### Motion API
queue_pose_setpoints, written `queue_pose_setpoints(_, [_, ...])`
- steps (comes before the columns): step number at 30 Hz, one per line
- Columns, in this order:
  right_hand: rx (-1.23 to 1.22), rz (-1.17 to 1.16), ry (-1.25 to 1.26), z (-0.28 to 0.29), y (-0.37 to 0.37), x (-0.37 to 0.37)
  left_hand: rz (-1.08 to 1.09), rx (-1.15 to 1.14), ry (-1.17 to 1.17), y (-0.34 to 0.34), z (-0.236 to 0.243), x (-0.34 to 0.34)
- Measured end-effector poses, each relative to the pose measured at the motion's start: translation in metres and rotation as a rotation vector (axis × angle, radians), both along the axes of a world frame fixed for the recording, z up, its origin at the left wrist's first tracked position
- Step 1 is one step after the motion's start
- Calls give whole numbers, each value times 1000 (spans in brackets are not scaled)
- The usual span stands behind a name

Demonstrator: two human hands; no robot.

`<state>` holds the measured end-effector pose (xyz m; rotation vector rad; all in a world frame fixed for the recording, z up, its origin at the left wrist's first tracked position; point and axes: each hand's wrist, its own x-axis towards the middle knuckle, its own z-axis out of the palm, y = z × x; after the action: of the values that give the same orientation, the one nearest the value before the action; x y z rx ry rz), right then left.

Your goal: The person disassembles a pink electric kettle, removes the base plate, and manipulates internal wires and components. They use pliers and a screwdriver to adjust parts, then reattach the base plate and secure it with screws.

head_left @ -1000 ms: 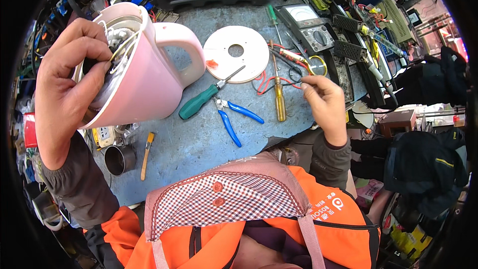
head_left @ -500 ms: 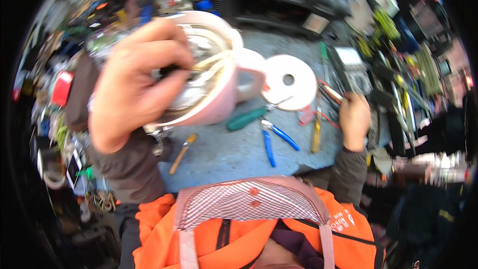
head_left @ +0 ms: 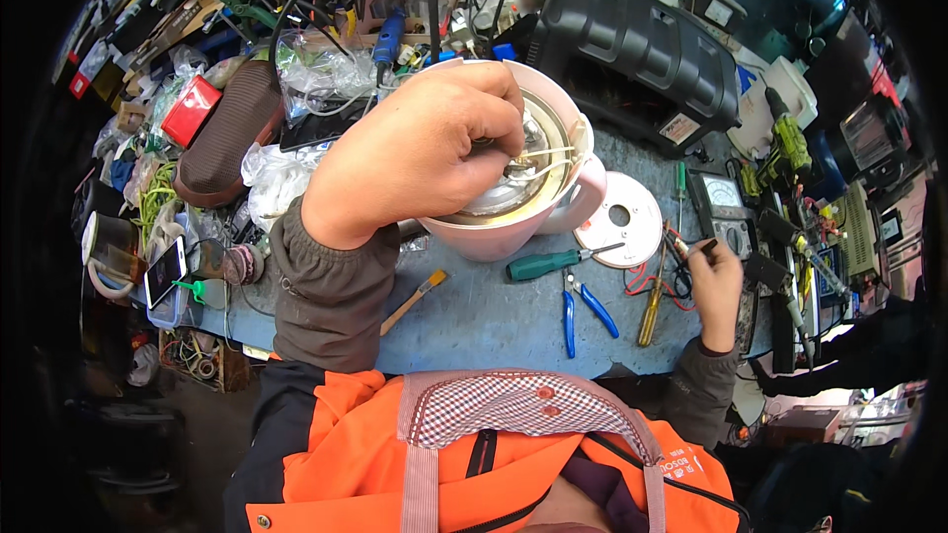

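Note:
A pink jug-shaped appliance (head_left: 484,240) with a side handle stands open-ended on the bench, its metal inside and pale wires (head_left: 545,165) showing. My left hand (head_left: 425,143) reaches over its rim, thumb and fingers pinched near the wires; what they grip is hidden. My right hand (head_left: 716,281) is closed on a dark test probe (head_left: 702,247), close to red and black leads. A white disc (head_left: 632,209) with a centre hole lies beside the jug's handle. Nearby are a green-handled screwdriver (head_left: 543,266), blue-handled cutters (head_left: 583,314) and a yellow-handled screwdriver (head_left: 650,314).
A wooden-handled brush (head_left: 415,302) lies near the front edge of the blue bench (head_left: 484,326). Behind the jug is a black case (head_left: 632,44). A multimeter (head_left: 726,202) sits at right. A brown shoe (head_left: 232,138), red box (head_left: 191,111) and plastic bags crowd the left.
The whole view has shifted and sharpened. The jug and my left hand have moved right, nearer the white disc. My right hand keeps its place by the leads.

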<state>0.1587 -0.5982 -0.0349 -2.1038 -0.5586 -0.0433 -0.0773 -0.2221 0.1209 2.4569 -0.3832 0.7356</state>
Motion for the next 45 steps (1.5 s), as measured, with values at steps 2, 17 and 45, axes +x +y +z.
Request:
queue_pose_setpoints(2, [-206,-34,-52,9,6,-7,12,3,-7,-1,2,-2])
queue_pose_setpoints(17, [536,847,-175,152,184,-86,99,-45,7,-3,6,-2])
queue_pose_setpoints(45, [312,1010,-364,164,205,-84,71,-68,-31,-1,4,2])
